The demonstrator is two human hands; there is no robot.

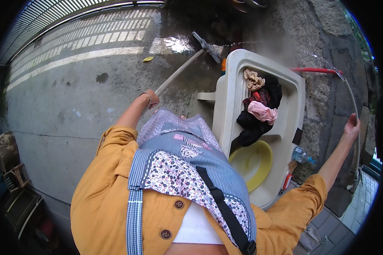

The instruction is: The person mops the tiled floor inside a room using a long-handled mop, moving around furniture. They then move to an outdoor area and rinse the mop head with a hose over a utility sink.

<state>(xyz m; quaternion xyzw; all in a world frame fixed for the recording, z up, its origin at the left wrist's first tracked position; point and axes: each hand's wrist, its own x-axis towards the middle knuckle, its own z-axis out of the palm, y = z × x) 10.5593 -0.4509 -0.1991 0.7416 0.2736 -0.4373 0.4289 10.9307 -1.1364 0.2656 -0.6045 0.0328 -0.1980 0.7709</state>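
Note:
My left hand (152, 99) is closed round the upper end of a long pale wooden handle, which slants away to a floor squeegee (206, 47) resting on the wet concrete. On the far right, my right hand (350, 128) grips a grey flexible hose (352, 100). Water sprays from the hose's far end toward the left. Between my arms stands a cream laundry sink (294, 102). Inside it lie a pink cloth (263, 111), a beige cloth (254, 80), dark clothes (252, 123) and a yellow-green basin (266, 163).
A red pole (317, 70) lies across the rough stone ledge (315, 102) beyond the sink. A clear plastic bottle (301, 155) sits by the sink's right side. One yellow leaf (148, 59) is on the concrete floor (72, 110). Dark boxes (21, 208) stand at the lower left.

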